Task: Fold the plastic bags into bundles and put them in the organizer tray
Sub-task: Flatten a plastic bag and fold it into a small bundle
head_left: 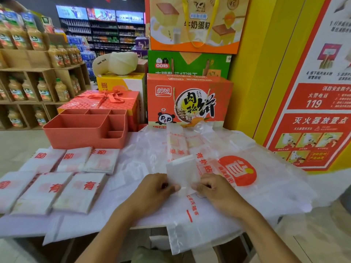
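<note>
The wall poster point(313, 103) reads "119", the cream cap point(103, 63) "new York", the orange box point(190, 99) "肉松饼".

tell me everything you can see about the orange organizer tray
The organizer tray is a coral-orange box, plastic by its look, with rounded corners and upright walls. Dividers split it into one large compartment and smaller ones along the back and right side; those that show hold nothing. It stands level at the far left of the plastic-covered table, just behind the folded bundles and in front of a red gift box. The left hand and right hand are clear of it.
</note>
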`<action>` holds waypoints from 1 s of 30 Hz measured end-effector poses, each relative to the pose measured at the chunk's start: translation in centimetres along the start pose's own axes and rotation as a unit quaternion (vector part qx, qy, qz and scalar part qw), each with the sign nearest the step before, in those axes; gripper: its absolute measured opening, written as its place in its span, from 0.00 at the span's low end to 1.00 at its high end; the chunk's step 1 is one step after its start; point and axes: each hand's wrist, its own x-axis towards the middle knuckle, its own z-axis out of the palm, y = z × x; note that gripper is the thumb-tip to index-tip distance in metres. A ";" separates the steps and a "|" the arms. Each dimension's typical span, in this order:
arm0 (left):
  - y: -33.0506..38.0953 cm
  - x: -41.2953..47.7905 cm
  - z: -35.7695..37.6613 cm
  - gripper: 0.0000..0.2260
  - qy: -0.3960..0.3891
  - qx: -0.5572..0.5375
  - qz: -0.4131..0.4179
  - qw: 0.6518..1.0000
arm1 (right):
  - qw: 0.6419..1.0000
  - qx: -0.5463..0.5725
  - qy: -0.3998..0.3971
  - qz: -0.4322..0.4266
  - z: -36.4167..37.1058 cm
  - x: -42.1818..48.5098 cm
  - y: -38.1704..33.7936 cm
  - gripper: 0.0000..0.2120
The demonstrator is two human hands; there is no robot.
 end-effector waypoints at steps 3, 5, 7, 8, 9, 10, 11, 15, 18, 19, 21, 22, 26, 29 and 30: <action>-0.2 1.1 -0.1 0.20 -0.001 0.015 -0.014 1.000 | 0.999 -0.032 0.008 -0.012 0.3 0.2 0.3 0.17; -0.2 1.4 -0.1 0.19 -0.006 0.000 -0.019 1.000 | 0.999 -0.034 -0.012 -0.011 0.6 0.2 0.6 0.13; -0.4 1.6 0.1 0.20 0.004 -0.011 -0.019 1.000 | 0.999 -0.037 -0.008 -0.017 0.9 0.1 0.7 0.14; -0.3 1.5 0.3 0.20 0.014 -0.010 -0.019 1.000 | 0.999 -0.034 -0.002 -0.021 0.9 0.1 0.7 0.13; -0.4 1.4 0.5 0.20 0.027 -0.004 -0.016 1.000 | 0.999 -0.028 0.007 -0.022 1.0 0.1 0.7 0.10; -0.5 1.4 0.7 0.19 0.039 0.003 -0.010 0.999 | 1.000 -0.019 0.014 -0.019 0.9 0.0 0.6 0.06; -0.5 1.3 0.7 0.17 0.053 0.006 -0.002 0.999 | 1.000 -0.014 0.020 -0.016 0.9 0.0 0.4 0.05; -0.5 1.0 0.4 0.23 0.098 -0.129 0.009 0.987 | 0.999 -0.012 0.035 -0.020 0.8 -0.2 0.2 0.15; -0.9 0.8 0.2 0.47 0.102 -0.154 0.022 0.982 | 0.999 -0.009 0.034 -0.022 0.8 -0.4 0.1 0.15; -1.0 0.8 0.2 0.46 0.105 -0.135 0.029 0.985 | 0.999 -0.010 0.035 -0.024 0.8 -0.5 -0.1 0.15; -1.0 0.8 0.0 0.37 0.112 -0.083 0.046 0.989 | 0.999 -0.001 0.036 -0.027 0.8 -0.6 0.0 0.12; -1.0 0.7 -0.1 0.33 0.116 -0.074 0.051 0.989 | 0.999 0.006 0.037 -0.026 0.8 -0.7 0.0 0.10; -0.6 0.3 -0.3 0.22 0.117 -0.119 0.061 0.984 | 0.999 0.024 0.031 -0.019 0.9 -0.8 0.1 0.07; 0.1 0.1 -0.3 0.16 0.069 -0.192 0.033 0.978 | 0.999 0.026 0.028 -0.023 0.9 -0.9 -0.1 0.07; 0.5 0.1 -0.3 0.13 0.047 -0.215 0.025 0.975 | 0.999 0.031 0.029 -0.022 0.9 -1.0 -0.1 0.07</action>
